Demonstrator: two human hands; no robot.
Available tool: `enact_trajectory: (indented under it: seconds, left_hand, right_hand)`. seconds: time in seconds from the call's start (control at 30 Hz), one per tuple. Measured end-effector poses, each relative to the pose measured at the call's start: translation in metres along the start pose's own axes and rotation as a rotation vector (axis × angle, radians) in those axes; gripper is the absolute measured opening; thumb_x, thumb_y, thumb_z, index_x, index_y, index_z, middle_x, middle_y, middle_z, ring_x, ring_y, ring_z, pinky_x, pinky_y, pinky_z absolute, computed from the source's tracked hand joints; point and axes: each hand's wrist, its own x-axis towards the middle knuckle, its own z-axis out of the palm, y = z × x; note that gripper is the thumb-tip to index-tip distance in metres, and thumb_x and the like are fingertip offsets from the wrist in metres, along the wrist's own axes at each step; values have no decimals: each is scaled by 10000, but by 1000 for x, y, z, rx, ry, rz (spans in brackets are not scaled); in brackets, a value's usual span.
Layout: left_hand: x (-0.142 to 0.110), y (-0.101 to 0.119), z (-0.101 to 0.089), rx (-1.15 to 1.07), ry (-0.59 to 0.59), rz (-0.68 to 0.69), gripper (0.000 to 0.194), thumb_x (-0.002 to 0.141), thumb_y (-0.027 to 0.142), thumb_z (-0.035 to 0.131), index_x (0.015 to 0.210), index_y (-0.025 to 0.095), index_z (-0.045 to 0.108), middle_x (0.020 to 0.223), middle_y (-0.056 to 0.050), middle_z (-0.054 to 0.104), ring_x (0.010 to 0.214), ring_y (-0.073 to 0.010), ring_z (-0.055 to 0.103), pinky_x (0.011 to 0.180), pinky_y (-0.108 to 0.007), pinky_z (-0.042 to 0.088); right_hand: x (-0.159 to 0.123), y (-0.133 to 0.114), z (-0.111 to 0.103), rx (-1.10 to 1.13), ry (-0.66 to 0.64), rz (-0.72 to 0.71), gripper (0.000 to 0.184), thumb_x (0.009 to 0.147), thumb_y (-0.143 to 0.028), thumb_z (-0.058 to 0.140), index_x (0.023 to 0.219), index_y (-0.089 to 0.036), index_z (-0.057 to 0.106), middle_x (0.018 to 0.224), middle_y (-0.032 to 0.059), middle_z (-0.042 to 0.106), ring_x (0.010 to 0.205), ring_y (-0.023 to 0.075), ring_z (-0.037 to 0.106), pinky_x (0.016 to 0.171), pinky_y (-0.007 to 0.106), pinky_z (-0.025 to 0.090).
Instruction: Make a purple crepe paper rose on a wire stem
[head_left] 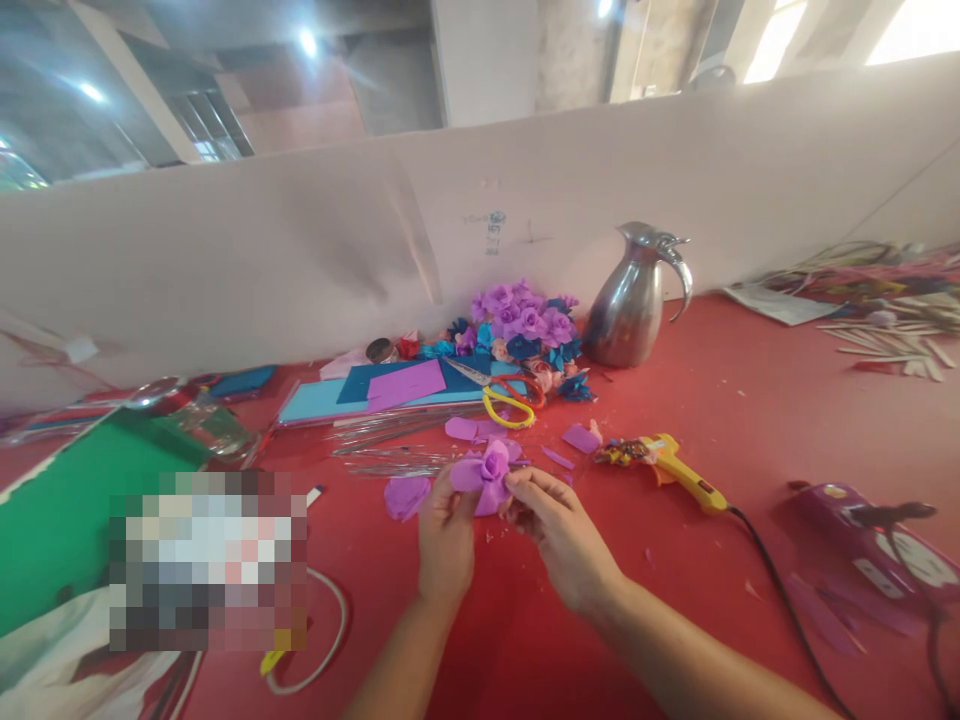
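A purple paper flower (pixel 491 468) with a rolled centre and spread petals is held up between both hands, above the red table. My left hand (pixel 447 535) grips it from the left and below, its fingertips partly hidden behind the petals. On the other side, my right hand (pixel 559 525) pinches a petal at the flower's right edge between thumb and fingers. Close to the left hand lies a stack of cut purple petals (pixel 406 497). Behind the flower are loose purple paper pieces (pixel 465 429) and thin wires (pixel 397 462).
Scissors (pixel 510 408) with yellow and red handles rest by coloured paper sheets (pixel 407 384). Finished flowers (pixel 525 318) are heaped against the white partition, beside a metal jug (pixel 628 300). A yellow glue gun (pixel 686 474) trails its cord towards a purple power strip (pixel 874 540). A green board (pixel 82 510) stands left.
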Motion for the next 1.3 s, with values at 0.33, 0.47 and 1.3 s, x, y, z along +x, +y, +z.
enact_trajectory:
  seconds: [0.33,0.47,1.3]
  left_hand:
    - [-2,1,3,-167,-96,-143,239,765,304,653,969,187,695,845,-23,697,808,-185,606,758,-302,446]
    - [-2,1,3,-168,-114,-168,217,763,306,658,937,185,703,846,-23,697,809,-179,598,748,-286,436]
    - [-3,5,3,-22,-109,-47,217,746,374,654,825,191,740,850,-52,638,857,-214,554,797,-310,429]
  right_hand:
    - [-2,5,3,162,10,13,212,714,-374,711,667,-186,626,584,-37,542,563,97,439,540,222,318]
    - [-2,4,3,220,1,58,199,697,-359,733,699,-186,633,588,-41,538,544,87,430,515,209,310]
    - [1,15,-14,135,84,88,164,631,-314,799,717,-210,707,635,-27,651,585,108,556,569,208,463]
